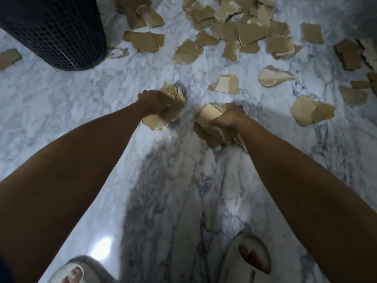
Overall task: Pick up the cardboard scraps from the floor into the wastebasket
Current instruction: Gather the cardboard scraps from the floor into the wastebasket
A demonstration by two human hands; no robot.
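Both hands are gripping wads of torn brown cardboard scraps.
The left hand (156, 102), clutching its bundle (163, 119), is nearer the black mesh wastebasket (59, 33) at ten o'clock; the right hand (228, 117) is squeezing another bundle (208, 116).

Two bare arms reach over marble floor (61, 111); left hand (154, 102) and right hand (228, 117) each grip cardboard scraps (240, 31) (more lie toward one o'clock); mesh wastebasket (59, 31) at eleven o'clock.

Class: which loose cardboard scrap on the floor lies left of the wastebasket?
The lone scrap at the frame's left edge; every other loose scrap lies right of the black mesh wastebasket.
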